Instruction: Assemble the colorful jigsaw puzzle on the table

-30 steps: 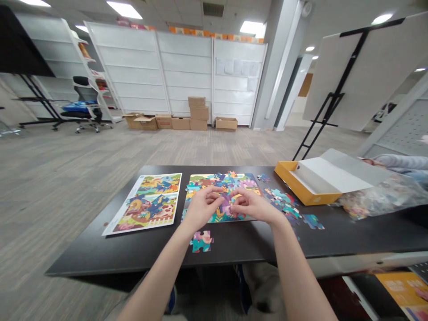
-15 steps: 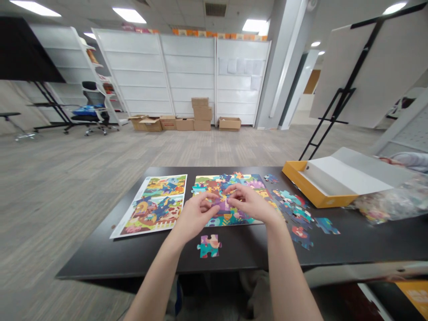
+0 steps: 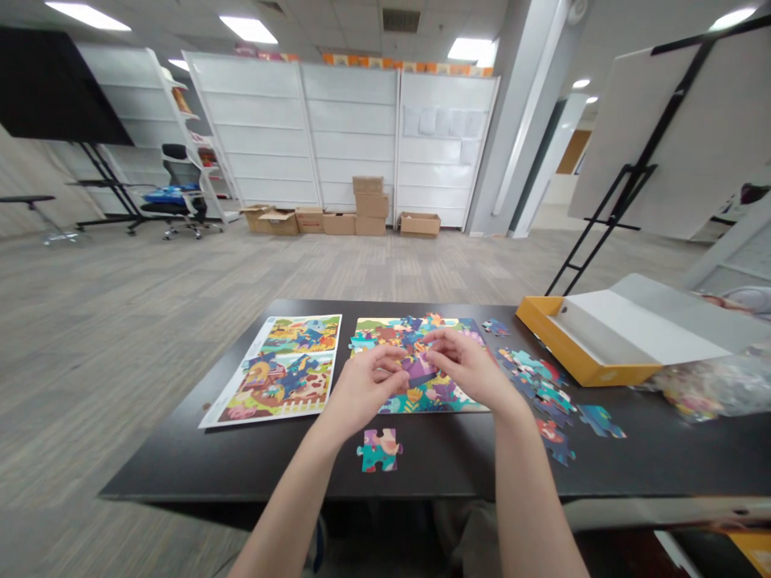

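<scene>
My left hand [image 3: 367, 387] and my right hand [image 3: 468, 371] curl over a partly assembled jigsaw puzzle [image 3: 449, 401], their fingertips meeting around a dark purple puzzle piece [image 3: 420, 371]. I cannot tell whether either hand grips it. A printed picture sheet [image 3: 280, 369] lies to the left of the puzzle. Just below my left hand sits a small joined cluster of puzzle pieces [image 3: 379, 449]. Several loose pieces [image 3: 536, 389] are scattered to the right of my right hand.
The puzzle lies on a black table [image 3: 277, 457] with a yellow box tray [image 3: 578, 345] and a clear plastic bag of pieces [image 3: 699, 387] at its right. A co-worker's sleeve [image 3: 752, 301] shows at the right edge. White easel boards stand beyond.
The view has swung slightly, shifting the table rightward in the picture. Both hands stay over the puzzle, with their fingers shifted slightly around the purple piece.
</scene>
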The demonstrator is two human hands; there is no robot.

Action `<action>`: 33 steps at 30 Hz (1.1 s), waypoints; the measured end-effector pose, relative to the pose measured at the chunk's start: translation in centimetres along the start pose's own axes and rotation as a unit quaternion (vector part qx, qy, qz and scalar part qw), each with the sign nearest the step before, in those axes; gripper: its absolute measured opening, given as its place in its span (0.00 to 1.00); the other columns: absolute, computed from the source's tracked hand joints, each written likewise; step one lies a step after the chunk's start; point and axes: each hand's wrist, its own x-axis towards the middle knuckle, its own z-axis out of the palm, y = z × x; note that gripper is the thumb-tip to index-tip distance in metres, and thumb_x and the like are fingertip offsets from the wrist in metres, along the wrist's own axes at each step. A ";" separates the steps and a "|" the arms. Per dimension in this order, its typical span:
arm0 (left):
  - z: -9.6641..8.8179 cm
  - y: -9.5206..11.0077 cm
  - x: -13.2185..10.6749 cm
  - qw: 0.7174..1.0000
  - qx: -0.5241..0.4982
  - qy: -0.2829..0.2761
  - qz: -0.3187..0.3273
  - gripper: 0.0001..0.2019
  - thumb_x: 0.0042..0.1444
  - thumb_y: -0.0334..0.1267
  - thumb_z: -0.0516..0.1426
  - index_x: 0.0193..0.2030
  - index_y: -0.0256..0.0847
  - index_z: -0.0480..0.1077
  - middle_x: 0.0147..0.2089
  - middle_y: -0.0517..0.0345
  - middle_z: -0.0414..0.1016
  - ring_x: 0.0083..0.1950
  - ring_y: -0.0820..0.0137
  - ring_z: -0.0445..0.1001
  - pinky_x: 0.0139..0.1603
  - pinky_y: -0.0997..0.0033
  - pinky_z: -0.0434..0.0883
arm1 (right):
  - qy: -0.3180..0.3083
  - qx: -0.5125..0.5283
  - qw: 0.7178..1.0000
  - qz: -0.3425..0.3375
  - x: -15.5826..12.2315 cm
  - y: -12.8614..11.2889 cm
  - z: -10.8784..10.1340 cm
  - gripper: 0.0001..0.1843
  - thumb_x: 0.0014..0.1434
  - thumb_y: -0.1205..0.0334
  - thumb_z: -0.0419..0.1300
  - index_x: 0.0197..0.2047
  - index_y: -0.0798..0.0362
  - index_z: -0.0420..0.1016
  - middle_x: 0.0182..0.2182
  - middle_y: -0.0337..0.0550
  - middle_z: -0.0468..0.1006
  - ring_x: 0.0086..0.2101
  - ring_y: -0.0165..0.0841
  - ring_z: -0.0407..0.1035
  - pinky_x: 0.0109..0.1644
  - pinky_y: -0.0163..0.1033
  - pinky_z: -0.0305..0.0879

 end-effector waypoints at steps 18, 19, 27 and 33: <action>2.9 0.1 2.1 0.997 0.048 -0.028 0.058 0.14 0.53 0.32 0.62 0.48 0.39 0.74 0.37 0.58 0.77 0.36 0.70 0.80 0.41 0.69 0.79 | 0.010 0.012 0.998 0.055 -1.7 0.3 -3.2 0.17 0.56 0.52 0.67 0.45 0.51 0.75 0.31 0.38 0.76 0.29 0.31 0.72 0.31 0.35 0.69; 3.0 -0.1 2.3 0.996 0.058 -0.025 0.061 0.14 0.54 0.32 0.62 0.48 0.39 0.74 0.38 0.57 0.78 0.37 0.69 0.80 0.42 0.68 0.79 | 0.003 0.010 0.998 0.058 -1.9 0.3 -3.4 0.16 0.55 0.53 0.67 0.44 0.51 0.75 0.30 0.38 0.77 0.30 0.32 0.73 0.33 0.36 0.70; 3.1 -1.0 2.6 0.917 0.386 0.018 0.098 0.11 0.62 0.29 0.55 0.50 0.41 0.74 0.51 0.50 0.81 0.52 0.58 0.80 0.54 0.56 0.75 | 0.199 -0.252 0.940 0.117 -2.7 3.4 -7.6 0.09 0.58 0.61 0.59 0.40 0.52 0.78 0.29 0.43 0.80 0.31 0.36 0.74 0.37 0.39 0.66; 2.8 -1.0 1.5 0.869 0.487 -0.019 0.088 0.10 0.67 0.36 0.53 0.51 0.42 0.74 0.53 0.50 0.79 0.55 0.58 0.78 0.51 0.61 0.74 | 0.194 -0.298 0.920 0.163 -2.6 5.9 -9.3 0.14 0.57 0.68 0.59 0.47 0.53 0.79 0.35 0.47 0.84 0.36 0.39 0.78 0.45 0.42 0.69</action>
